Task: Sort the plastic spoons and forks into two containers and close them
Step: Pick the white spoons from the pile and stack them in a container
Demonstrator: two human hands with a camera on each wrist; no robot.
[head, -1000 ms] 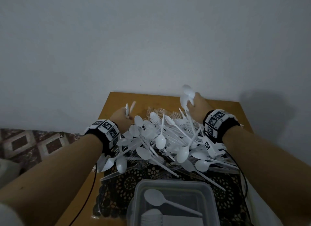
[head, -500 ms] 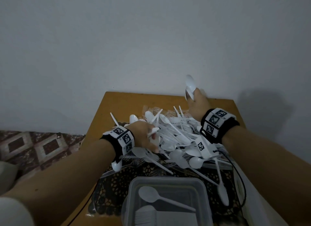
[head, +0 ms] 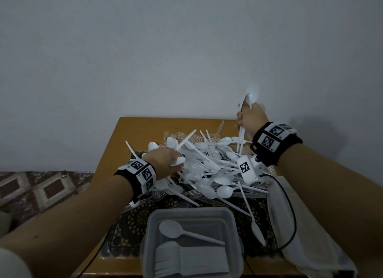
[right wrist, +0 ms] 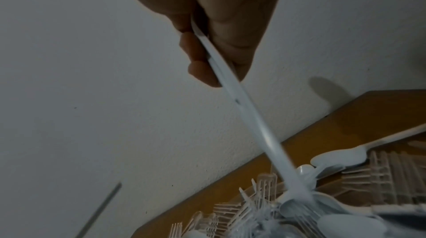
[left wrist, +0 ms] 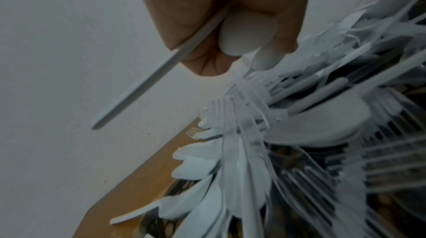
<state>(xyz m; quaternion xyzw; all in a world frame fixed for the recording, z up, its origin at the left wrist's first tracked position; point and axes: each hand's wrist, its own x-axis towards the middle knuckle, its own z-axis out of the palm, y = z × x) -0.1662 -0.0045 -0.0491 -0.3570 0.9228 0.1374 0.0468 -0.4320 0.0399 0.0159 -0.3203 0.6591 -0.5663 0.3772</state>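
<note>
A heap of white plastic spoons and clear forks (head: 207, 163) covers the middle of a small wooden table (head: 132, 130). My left hand (head: 165, 159) sits in the heap's left side and grips white spoons (left wrist: 246, 36), one handle sticking out past the thumb. My right hand (head: 250, 118) is raised over the far right of the heap. It grips a bunch of white spoons (head: 250, 95), bowls up, handles (right wrist: 242, 107) hanging down to the pile. A clear container (head: 192, 242) at the near edge holds one spoon and a stack of forks.
A clear lid or second container (head: 306, 236) lies at the right under my right forearm. A dark lace mat (head: 128, 226) covers the table under the heap. A grey wall stands close behind the table. Patterned floor tiles (head: 41, 186) show at the left.
My left hand moved from the heap's far left in toward the middle and closed on spoons. My right hand rose higher with its bunch of spoons. One spoon slid down at the right of the container.
</note>
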